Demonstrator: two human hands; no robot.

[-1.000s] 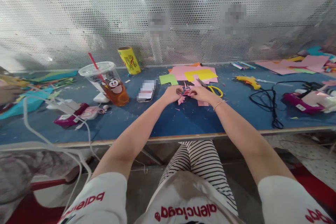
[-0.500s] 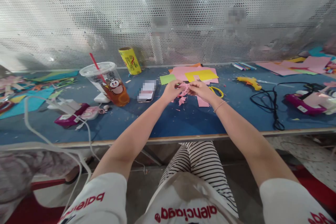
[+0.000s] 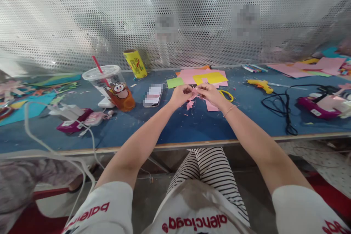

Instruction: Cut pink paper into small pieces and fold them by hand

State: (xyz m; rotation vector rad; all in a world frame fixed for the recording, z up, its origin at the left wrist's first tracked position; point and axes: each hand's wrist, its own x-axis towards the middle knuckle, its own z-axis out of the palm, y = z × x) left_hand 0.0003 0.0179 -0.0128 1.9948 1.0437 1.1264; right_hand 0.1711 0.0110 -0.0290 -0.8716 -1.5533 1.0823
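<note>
Between my two hands is a small piece of pink paper, pinched at both sides. My left hand has its fingers closed on the paper's left side; my right hand grips its right side. Fingers hide part of its shape. Just below lies a cut pink paper piece with pointed tips. Yellow-handled scissors rest beside my right hand, their blades hidden. Behind the hands are pink sheets, a yellow sheet and a green sheet.
On the left stand a drink cup with a red straw, a phone, a yellow tube and a purple power strip with cables. To the right lie a yellow glue gun, a black cable and markers.
The fingers have shifted slightly around the pink paper, which now shows less between them. The rest of the table looks the same.
</note>
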